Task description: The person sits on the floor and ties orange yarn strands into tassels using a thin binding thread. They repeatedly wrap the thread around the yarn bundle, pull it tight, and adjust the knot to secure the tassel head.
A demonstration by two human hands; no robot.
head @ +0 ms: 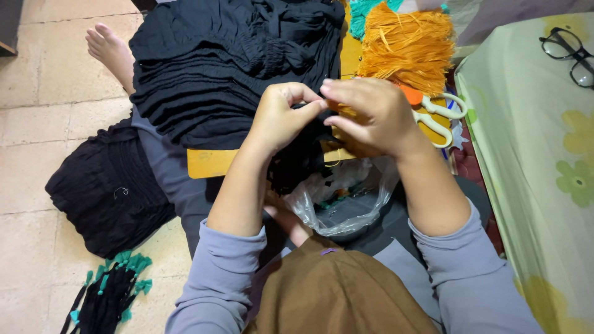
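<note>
Fingertips of both hands meet over the lap: the left hand [281, 117] pinches a bit of black cloth [303, 158] between thumb and curled fingers, and the right hand [371, 114] pinches the same spot from the other side, knuckles up. What sits exactly between the fingertips is too small and too covered to make out; a sliver of orange shows under the right hand. The cloth hangs down from the grip toward a clear plastic bag [346, 204] lying open in the lap, its contents blurred. Just behind the hands lies a yellow board [213, 162], largely covered by a tall stack of folded black cloth [216, 74], whose top edge runs out of view. Just beside the right hand lie white-handled scissors [442, 117], the blades hidden by the hand, and past them a bundle of orange thread [405, 46]. At the right, a pale green flowered sheet [544, 185] closes that side in, with black glasses [569, 52] near its far edge. At the left, tiled floor [43, 124] gives open room, holding a bare foot [111, 52], another black heap [108, 188] and black strips with teal ends [111, 291], cut off at the bottom.
</note>
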